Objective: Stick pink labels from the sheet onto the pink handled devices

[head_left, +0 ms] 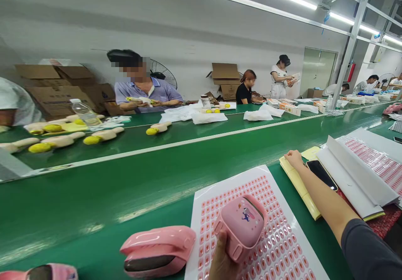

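Note:
My left hand (222,260) rises from the bottom edge and grips a pink rounded device (241,225) with a small cartoon figure on its face, holding it over a white sheet of small pink stickers (276,246). My right arm in a dark sleeve reaches forward. My right hand (294,158) is curled and rests on the far end of a stack of yellow sheets (301,187), beside a black phone (321,174). I cannot make out anything inside its fingers.
Another pink device (158,250) lies left of the sticker sheet. White folded sheets with pink stickers (367,167) lie at right. A green conveyor belt (141,179) runs across. Other people work at its far side among cream and yellow toys (59,141) and cardboard boxes (56,91).

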`<state>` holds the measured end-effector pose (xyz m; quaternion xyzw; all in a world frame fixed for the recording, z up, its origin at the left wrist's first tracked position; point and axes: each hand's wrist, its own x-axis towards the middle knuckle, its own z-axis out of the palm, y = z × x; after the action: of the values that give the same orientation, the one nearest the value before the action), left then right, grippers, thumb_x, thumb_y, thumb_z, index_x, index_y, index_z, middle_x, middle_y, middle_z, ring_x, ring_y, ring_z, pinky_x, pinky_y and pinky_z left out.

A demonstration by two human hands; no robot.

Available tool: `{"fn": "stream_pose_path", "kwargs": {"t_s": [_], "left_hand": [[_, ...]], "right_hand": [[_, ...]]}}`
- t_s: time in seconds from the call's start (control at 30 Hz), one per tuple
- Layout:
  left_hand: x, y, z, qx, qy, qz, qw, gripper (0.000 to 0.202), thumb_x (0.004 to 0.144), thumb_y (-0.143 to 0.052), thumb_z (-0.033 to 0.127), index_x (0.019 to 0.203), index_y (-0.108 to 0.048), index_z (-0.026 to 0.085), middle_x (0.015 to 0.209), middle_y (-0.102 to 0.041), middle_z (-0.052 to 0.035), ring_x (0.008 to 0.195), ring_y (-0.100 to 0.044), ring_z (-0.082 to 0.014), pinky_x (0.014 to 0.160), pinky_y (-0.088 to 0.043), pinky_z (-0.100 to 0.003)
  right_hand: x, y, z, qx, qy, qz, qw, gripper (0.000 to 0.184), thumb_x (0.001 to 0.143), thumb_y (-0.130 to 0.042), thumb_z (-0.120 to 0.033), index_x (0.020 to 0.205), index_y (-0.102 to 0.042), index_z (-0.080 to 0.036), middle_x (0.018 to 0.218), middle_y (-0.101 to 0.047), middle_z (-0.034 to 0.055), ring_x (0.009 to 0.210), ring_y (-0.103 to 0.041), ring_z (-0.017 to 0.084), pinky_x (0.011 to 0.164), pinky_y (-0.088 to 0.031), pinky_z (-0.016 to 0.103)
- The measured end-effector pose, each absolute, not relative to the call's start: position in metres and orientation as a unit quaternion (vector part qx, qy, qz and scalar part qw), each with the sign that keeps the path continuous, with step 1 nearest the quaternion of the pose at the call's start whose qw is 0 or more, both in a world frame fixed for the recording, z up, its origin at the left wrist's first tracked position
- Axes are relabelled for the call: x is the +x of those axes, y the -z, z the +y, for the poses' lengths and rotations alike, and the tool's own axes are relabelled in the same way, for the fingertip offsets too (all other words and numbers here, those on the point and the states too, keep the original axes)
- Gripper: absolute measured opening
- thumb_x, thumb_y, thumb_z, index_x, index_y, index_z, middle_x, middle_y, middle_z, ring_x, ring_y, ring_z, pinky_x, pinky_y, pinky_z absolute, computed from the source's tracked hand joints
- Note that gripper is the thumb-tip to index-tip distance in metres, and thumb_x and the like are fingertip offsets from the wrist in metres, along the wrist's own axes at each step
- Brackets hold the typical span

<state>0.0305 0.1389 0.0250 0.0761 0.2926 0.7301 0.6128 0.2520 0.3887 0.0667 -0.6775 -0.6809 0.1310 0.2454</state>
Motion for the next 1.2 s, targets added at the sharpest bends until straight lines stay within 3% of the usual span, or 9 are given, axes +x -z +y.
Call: {"fn": "stream_pose_path", "kwargs": {"t_s": [0.17,0.33,0.47,0.83,1.2], "left_hand": [[0.028,-0.035,0.138,0.001,-0.689,0.341,0.639,0.057,0.076,-0.057,0.019,0.131,-0.044,0.025,0.098,-0.071,-0.0057,0.105,-0.059,-0.028,0.088,-0.05,-0.041],[0.042,-0.064,0.141,-0.052,-0.718,0.373,0.585,0.054,0.08,-0.046,0.013,0.133,-0.042,0.022,0.084,-0.074,-0.0044,0.088,-0.067,-0.0234,0.082,-0.053,-0.036],[0.042,-0.061,0.143,-0.034,-0.738,0.359,0.57,0.052,0.082,-0.044,0.015,0.133,-0.041,0.025,0.083,-0.074,-0.0033,0.076,-0.069,-0.0215,0.079,-0.053,-0.034],[0.035,-0.04,0.147,0.027,-0.782,0.333,0.526,0.055,0.075,-0.061,0.021,0.127,-0.048,0.031,0.097,-0.072,-0.0013,0.096,-0.064,-0.0226,0.083,-0.052,-0.033],[0.041,-0.058,0.144,0.007,-0.753,0.369,0.544,0.053,0.071,-0.063,0.028,0.123,-0.052,0.024,0.084,-0.074,-0.0035,0.08,-0.068,-0.0238,0.079,-0.054,-0.036]], "right_hand": [[0.249,-0.061,0.388,-0.681,-0.072,-0.696,0.216,0.026,0.089,-0.051,-0.031,0.111,-0.055,-0.018,0.116,-0.056,0.0074,0.098,-0.057,0.019,0.084,-0.049,0.04],[0.246,-0.055,0.388,-0.668,-0.044,-0.714,0.204,0.025,0.09,-0.05,-0.031,0.111,-0.055,-0.018,0.115,-0.056,0.0074,0.097,-0.057,0.018,0.083,-0.049,0.039],[0.251,-0.053,0.393,-0.663,-0.042,-0.717,0.209,0.027,0.089,-0.051,-0.031,0.112,-0.054,-0.017,0.115,-0.056,0.0075,0.097,-0.058,0.019,0.082,-0.049,0.04],[0.255,-0.055,0.396,-0.664,-0.055,-0.714,0.217,0.027,0.089,-0.052,-0.031,0.112,-0.054,-0.016,0.113,-0.057,0.0072,0.095,-0.058,0.018,0.08,-0.05,0.038],[0.252,-0.057,0.392,-0.652,-0.025,-0.727,0.214,0.026,0.089,-0.051,-0.031,0.111,-0.055,-0.017,0.115,-0.056,0.0075,0.097,-0.057,0.019,0.083,-0.049,0.039]]}}
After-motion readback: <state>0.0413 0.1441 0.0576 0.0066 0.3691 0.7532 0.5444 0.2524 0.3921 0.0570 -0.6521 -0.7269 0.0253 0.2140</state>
